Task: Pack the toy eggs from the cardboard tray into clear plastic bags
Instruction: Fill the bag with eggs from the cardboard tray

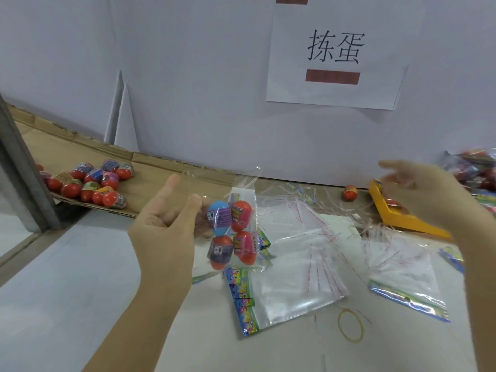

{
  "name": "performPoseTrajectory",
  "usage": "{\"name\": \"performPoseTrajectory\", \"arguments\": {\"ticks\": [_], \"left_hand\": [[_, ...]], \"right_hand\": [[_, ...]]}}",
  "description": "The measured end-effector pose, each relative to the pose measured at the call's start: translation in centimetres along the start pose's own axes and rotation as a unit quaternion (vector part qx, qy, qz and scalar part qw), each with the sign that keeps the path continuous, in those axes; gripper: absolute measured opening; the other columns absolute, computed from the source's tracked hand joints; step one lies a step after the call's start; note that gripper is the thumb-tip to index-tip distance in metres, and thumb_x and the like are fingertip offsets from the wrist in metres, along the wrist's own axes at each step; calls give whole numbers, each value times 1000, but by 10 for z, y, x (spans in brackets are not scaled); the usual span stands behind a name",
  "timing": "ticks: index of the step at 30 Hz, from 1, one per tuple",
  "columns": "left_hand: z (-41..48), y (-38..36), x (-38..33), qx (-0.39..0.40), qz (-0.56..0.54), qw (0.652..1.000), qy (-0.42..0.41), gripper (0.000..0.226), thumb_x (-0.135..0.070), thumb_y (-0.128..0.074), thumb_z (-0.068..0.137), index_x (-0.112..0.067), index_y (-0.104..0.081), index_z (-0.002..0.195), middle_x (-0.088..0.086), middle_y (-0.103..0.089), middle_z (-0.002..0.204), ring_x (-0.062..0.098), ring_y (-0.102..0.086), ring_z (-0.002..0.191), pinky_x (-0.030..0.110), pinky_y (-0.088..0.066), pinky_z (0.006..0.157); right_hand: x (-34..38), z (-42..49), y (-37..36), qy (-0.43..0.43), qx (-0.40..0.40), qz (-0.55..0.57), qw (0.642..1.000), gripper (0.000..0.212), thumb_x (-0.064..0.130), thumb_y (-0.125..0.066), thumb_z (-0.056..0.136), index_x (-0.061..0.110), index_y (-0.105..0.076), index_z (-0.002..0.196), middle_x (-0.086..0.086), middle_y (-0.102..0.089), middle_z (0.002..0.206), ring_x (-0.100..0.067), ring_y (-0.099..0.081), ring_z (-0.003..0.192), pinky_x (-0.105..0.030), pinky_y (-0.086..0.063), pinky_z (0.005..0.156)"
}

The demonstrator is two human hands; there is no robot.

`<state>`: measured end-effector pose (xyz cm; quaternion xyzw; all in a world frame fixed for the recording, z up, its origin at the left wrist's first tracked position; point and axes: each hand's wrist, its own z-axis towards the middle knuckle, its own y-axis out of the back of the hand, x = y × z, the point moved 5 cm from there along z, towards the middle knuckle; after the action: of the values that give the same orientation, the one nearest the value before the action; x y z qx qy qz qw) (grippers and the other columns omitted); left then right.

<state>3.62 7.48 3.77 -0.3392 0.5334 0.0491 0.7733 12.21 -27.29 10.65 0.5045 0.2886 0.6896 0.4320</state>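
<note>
My left hand (166,224) holds up a clear plastic bag (245,183) by its left side, thumb raised and fingertips against the film. Inside it are several toy eggs (230,232), one blue and the others red or pink. Blurred with motion, my right hand (429,194) hovers at the right with fingers spread and nothing in it. The cardboard tray (161,167) lies at the back left with several more toy eggs (91,181) clustered on it. One loose egg (350,191) sits by the wall.
Empty clear bags with colourful header cards (295,264) lie spread over the white table, more of them (408,277) at the right. A yellow plastic piece (402,218) lies under my right hand. Filled bags (477,170) pile at the far right. A rubber band (350,327) lies near the front, and a metal post (18,162) stands at the left.
</note>
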Motion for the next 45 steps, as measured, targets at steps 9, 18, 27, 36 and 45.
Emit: {"name": "performPoseTrajectory", "arguments": {"ticks": [9,18,27,36,45], "left_hand": [[-11,-12,-2,43,-40,998,32,48,-15,-67,80,-22,-60,126,3,-77,80,14,-74,76,22,-58,64],[-12,-16,4,82,-56,991,87,36,-25,-70,68,-19,-73,103,4,-77,87,12,-73,73,21,-57,60],[-9,-23,7,172,-60,974,137,19,-24,-70,67,-14,-80,79,10,-77,88,17,-74,76,23,-58,63],[-10,-16,0,82,60,995,25,14,-4,-62,88,-13,-71,82,-2,-75,70,9,-71,60,16,-54,52],[-10,-21,7,149,-9,980,129,15,-31,-73,64,-21,-79,73,4,-77,82,14,-73,68,23,-57,57]], "right_hand": [[130,-64,-100,5,286,423,860,55,57,-70,61,30,-65,108,6,-74,97,-8,-71,82,-25,-59,69],[130,-60,-93,-23,155,528,835,9,24,-70,81,15,-72,81,0,-73,72,-13,-67,58,-24,-55,50],[125,-58,-92,-34,163,543,823,26,35,-70,66,13,-71,81,0,-71,71,-15,-63,56,-24,-52,47],[119,-52,-87,-36,146,544,826,25,32,-72,65,12,-72,79,-3,-72,70,-15,-68,60,-24,-54,51],[118,-55,-101,-72,173,588,787,29,28,-73,66,6,-70,84,-7,-72,74,-19,-68,60,-28,-55,51]]}}
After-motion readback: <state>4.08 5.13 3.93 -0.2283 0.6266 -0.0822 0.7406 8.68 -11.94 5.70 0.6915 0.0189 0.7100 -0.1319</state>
